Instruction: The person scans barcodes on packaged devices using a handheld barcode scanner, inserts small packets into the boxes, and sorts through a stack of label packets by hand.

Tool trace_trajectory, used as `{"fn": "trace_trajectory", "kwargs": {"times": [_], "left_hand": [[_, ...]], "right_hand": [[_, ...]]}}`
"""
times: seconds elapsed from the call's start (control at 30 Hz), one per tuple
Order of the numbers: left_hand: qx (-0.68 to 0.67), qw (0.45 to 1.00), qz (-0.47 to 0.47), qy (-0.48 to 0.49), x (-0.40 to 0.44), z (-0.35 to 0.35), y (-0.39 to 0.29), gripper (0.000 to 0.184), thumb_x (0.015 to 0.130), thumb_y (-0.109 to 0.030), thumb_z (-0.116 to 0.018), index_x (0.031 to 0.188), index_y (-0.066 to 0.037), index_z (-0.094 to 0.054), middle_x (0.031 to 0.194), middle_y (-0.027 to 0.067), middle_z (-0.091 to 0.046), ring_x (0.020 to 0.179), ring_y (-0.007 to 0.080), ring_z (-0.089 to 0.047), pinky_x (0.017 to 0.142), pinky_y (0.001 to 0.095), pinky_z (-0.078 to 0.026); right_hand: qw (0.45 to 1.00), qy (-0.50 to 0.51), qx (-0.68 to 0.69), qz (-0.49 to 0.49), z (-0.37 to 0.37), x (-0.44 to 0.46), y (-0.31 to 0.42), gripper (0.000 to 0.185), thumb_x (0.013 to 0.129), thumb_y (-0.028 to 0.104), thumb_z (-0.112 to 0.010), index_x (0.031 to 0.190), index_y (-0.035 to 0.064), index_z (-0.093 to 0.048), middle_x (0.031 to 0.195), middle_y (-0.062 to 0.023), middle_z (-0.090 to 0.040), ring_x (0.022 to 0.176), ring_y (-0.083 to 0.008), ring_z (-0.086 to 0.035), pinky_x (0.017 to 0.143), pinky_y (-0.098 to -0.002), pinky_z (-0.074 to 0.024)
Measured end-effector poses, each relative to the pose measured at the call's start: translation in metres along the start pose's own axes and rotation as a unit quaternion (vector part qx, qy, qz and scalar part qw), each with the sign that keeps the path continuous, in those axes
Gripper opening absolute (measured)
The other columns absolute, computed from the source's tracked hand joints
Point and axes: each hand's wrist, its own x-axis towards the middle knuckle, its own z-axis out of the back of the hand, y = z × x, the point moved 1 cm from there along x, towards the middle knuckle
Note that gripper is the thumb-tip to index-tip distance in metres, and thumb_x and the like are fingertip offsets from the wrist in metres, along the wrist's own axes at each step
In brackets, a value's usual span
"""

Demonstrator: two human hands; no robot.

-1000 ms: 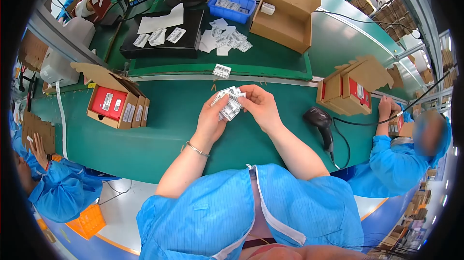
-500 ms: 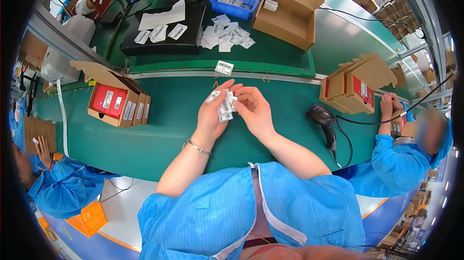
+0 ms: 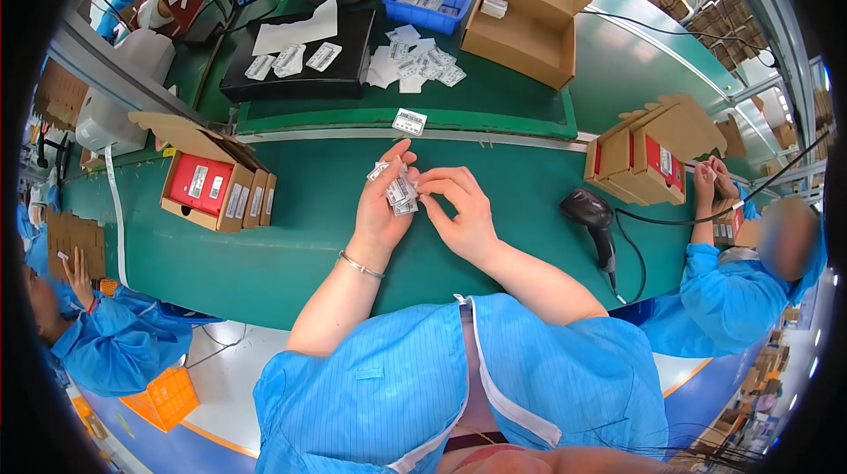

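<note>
A loose bunch of small white barcode labels (image 3: 401, 194) lies in my left hand (image 3: 378, 220), its thumb and fingers curled around them above the green table. My right hand (image 3: 465, 216) is close beside it, thumb and fingertips pinched at the right edge of the bunch. The label at those fingertips is too small to make out fully. Just beyond my hands, a single label (image 3: 408, 121) rests at the raised green ledge.
Boxes with red contents stand at left (image 3: 207, 187) and right (image 3: 648, 156). A black barcode scanner (image 3: 589, 212) with its cable lies at right. Behind are loose labels (image 3: 415, 64), a blue bin (image 3: 428, 5), an open carton (image 3: 520, 42) and a monitor. Co-workers sit on both sides.
The labels in my left hand have shifted and sit more bunched. My right hand has moved slightly down, its fingertips closing toward the bunch's edge.
</note>
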Motion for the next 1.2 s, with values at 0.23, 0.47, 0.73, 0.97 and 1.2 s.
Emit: {"fn": "trace_trajectory", "kwargs": {"times": [0.23, 0.47, 0.73, 0.97, 1.2], "left_hand": [[-0.006, 0.999, 0.044, -0.011, -0.003, -0.016, -0.004, 0.042, 0.097, -0.036, -0.043, 0.12, -0.002, -0.051, 0.101, 0.0094, -0.059, 0.076, 0.0164, -0.057, 0.066, 0.0294, -0.047], [0.02, 0.999, 0.039, 0.019, -0.002, -0.011, -0.003, 0.05, 0.098, -0.044, -0.036, 0.117, -0.002, -0.052, 0.093, 0.0105, -0.062, 0.073, 0.0181, -0.06, 0.059, 0.0283, -0.048], [0.063, 0.996, 0.052, 0.043, -0.002, -0.007, -0.002, 0.049, 0.098, -0.044, -0.035, 0.117, -0.002, -0.053, 0.104, 0.0134, -0.063, 0.091, 0.0194, -0.06, 0.06, 0.028, -0.05], [0.076, 0.997, 0.029, -0.004, -0.005, -0.016, -0.003, 0.043, 0.099, -0.038, -0.035, 0.114, -0.001, -0.053, 0.109, 0.0164, -0.062, 0.099, 0.0239, -0.06, 0.072, 0.0316, -0.052], [0.089, 0.995, 0.042, 0.02, -0.005, -0.012, 0.002, 0.043, 0.1, -0.036, -0.035, 0.114, 0.001, -0.053, 0.109, 0.0177, -0.062, 0.096, 0.0245, -0.062, 0.076, 0.0333, -0.052]], "right_hand": [[0.998, -0.043, -0.039, 0.026, 0.005, 0.005, 0.001, 0.025, 0.071, -0.001, -0.067, 0.095, 0.007, -0.061, 0.109, -0.0099, -0.056, 0.099, -0.0294, -0.053, 0.082, -0.0366, -0.0456], [0.996, -0.044, -0.059, 0.05, 0.006, 0.004, 0.002, 0.019, 0.076, 0.007, -0.066, 0.094, 0.006, -0.061, 0.114, -0.0112, -0.055, 0.104, -0.0315, -0.05, 0.087, -0.0396, -0.0427], [0.999, -0.042, -0.021, 0.008, 0.01, 0.004, -0.005, 0.012, 0.08, 0.01, -0.065, 0.091, 0.006, -0.062, 0.116, -0.0121, -0.054, 0.106, -0.031, -0.049, 0.088, -0.0383, -0.0416], [0.999, -0.016, 0.018, -0.035, 0.006, 0.001, -0.009, 0.012, 0.077, 0.009, -0.066, 0.088, 0.0056, -0.062, 0.127, -0.0144, -0.048, 0.113, -0.0314, -0.047, 0.093, -0.0391, -0.0401], [0.977, 0.047, 0.123, -0.169, 0.004, -0.001, -0.021, 0.011, 0.079, 0.01, -0.063, 0.087, 0.0019, -0.065, 0.133, -0.0124, -0.045, 0.114, -0.0243, -0.052, 0.093, -0.0355, -0.0428]]}}
